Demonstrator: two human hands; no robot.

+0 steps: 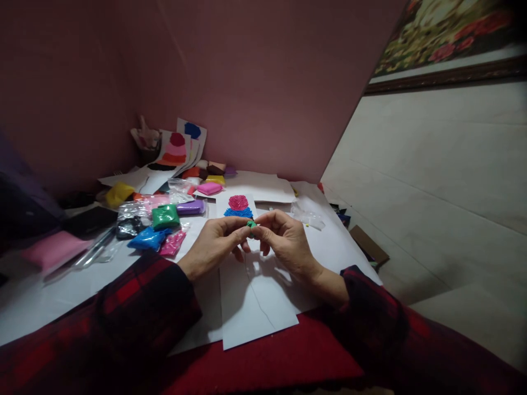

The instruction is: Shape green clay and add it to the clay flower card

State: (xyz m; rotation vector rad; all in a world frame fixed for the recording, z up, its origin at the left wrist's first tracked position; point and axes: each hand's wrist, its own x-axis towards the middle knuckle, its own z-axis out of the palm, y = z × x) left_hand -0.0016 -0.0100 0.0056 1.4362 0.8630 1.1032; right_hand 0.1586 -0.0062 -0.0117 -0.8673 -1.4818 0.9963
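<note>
Clay packets, among them a green packet (165, 216) and a blue packet (147, 238), are lying left of the hands, with nothing blocking them. The left hand (216, 244) and right hand (284, 237) are both pinching a small green clay lump (251, 224) above the white sheet (255, 307), just before the pink-and-blue clay picture (239, 206). The lump is too small to tell its long axis.

Both hands meet over a white sheet (251, 307). The left hand (216, 244) and right hand (284, 238) pinch a small green lump of clay (251, 224) between their fingertips. Just beyond the fingers lies a card with pink and blue clay (239, 206); packets of clay (164, 216) sit off to the left of them.
</note>
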